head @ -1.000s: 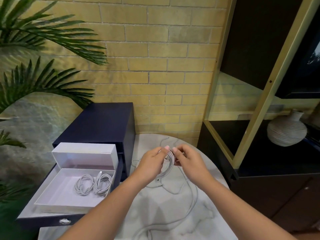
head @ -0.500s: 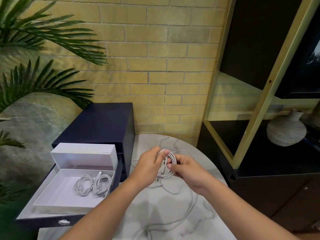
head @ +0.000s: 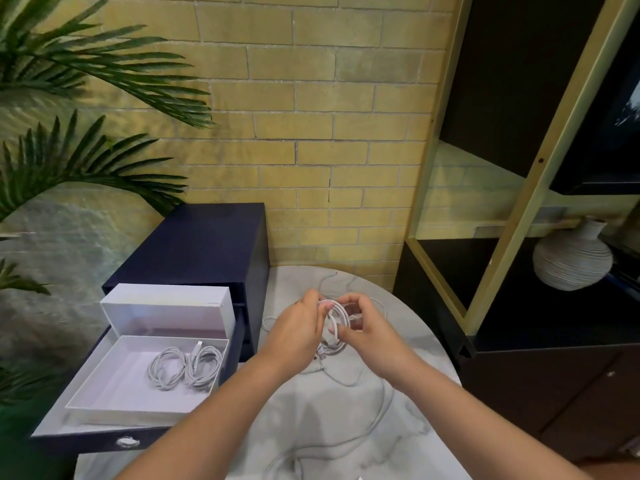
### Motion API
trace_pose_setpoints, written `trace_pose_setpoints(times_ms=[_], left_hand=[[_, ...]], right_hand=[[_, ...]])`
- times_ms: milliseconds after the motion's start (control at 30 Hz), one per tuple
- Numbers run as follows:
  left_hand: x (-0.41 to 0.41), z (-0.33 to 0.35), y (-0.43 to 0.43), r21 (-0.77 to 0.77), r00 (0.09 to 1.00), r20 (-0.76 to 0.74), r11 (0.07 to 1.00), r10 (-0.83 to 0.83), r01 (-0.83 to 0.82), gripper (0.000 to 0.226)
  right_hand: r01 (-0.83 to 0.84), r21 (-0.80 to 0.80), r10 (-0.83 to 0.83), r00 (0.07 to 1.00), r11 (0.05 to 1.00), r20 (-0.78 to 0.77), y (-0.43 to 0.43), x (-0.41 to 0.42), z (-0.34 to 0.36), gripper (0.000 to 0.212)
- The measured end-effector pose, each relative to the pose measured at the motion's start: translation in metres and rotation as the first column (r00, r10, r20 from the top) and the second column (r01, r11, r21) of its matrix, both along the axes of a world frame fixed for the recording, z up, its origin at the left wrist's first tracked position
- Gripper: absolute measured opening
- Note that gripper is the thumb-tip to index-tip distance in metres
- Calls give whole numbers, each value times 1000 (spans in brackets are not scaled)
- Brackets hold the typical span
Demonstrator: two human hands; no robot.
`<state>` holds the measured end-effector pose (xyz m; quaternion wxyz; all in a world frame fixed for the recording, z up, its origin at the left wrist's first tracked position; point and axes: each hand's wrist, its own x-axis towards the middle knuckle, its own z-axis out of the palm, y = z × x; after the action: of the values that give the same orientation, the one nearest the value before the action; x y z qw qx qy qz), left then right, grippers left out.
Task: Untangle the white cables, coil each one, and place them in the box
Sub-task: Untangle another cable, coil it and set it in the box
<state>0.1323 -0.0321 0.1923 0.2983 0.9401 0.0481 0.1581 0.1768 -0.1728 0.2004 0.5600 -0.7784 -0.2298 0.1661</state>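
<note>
Brick wall at back; marble surface w/ dark drawer unit alongside. White box is set open on the pulled drawer. A part-wound coil is pinched betw. left hand & right hand, above the surface. 2 coiled cables are already laid in the box; a loose length is left unwound, so est. two-thirds done.

White cables over a grey-veined marble counter; white box beside it on a navy drawer unit; yellow brick wall behind.
</note>
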Motion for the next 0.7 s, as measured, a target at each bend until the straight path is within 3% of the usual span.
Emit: trace_pose_setpoints(times_ms=[133,200,267,400,467,567,700], left_hand=[[2,1,-1,31,998,4,998,57,-57,33],[3,-1,-2,33,996,13,996,85,-85,35],[4,-2,-2,46,992,20,991,121,-122,36],[6,-3,1,49,984,37,984,172,-174,37],[4,-4,2,-5,989,50,991,136,-136,35],[-1,-8,5,-87,995,70,994,71,-65,28],[-6,-15,8,-16,998,46,999,45,-44,26]], right_hand=[[141,-108,-70,866,984,495,-1,-8,-6,24],[146,-136,-39,809,980,586,-2,-10,-6,16],[107,-206,32,816,973,577,-1,-11,-4,13],[-5,-201,74,940,980,334,1,-12,0,12],[-37,-101,48,993,994,109,1,-11,4,14],[-57,144,99,948,988,-304,-2,-9,9,17],[-42,209,132,889,977,-438,-7,0,15,23]])
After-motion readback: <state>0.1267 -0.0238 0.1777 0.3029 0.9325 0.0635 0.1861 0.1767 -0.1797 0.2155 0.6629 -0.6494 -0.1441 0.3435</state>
